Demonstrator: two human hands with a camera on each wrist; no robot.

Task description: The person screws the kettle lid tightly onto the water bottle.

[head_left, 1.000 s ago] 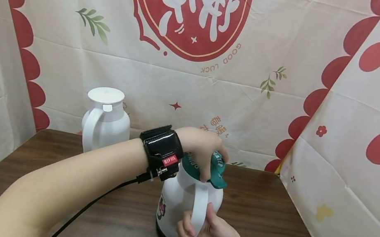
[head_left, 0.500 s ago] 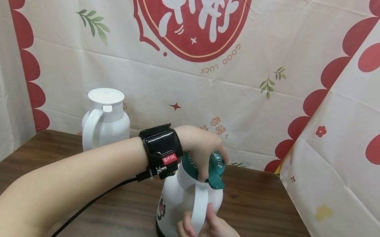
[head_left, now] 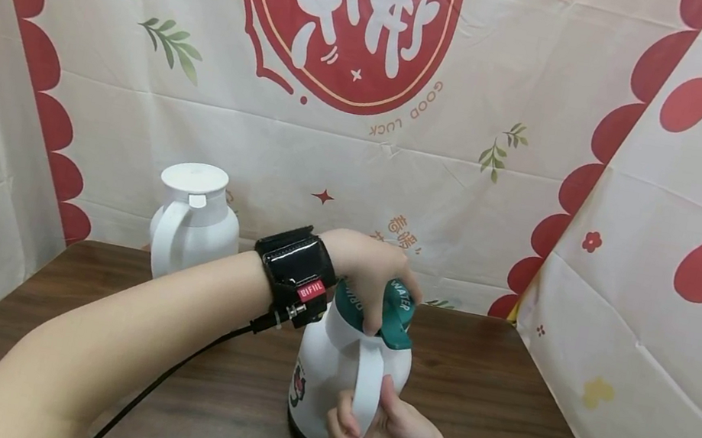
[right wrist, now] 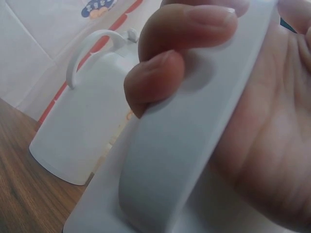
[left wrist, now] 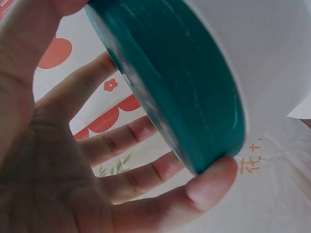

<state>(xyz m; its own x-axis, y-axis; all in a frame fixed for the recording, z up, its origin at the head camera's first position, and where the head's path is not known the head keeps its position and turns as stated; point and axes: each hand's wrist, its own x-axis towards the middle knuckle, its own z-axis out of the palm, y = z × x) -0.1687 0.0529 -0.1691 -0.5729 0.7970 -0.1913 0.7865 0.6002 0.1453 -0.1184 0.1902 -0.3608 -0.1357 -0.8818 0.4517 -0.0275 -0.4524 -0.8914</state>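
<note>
A white thermos jug [head_left: 327, 358] with a dark base stands upright on the table, its green lid [head_left: 397, 329] printed with letters. From above, my left hand [head_left: 371, 273] grips the lid's rim between thumb and fingers. In the left wrist view the fingertips touch the edge of the green lid [left wrist: 194, 97], while the palm stays off its top. My right hand [head_left: 404, 433] holds the jug's white handle [head_left: 368, 385], with the fingers curled round it. Close up in the right wrist view, the handle [right wrist: 170, 145] lies between curled fingers and palm.
A second white jug [head_left: 202, 233], with a white lid and handle, stands at the back left of the brown wooden table [head_left: 211, 389]. Printed cloth [head_left: 278, 153] hangs behind and on both sides. A black cable [head_left: 171, 375] runs from the left wrist strap.
The green lid has turned slightly, its tab shifting left towards the handle, along with my left thumb. My right hand and the jug body stay in place.
</note>
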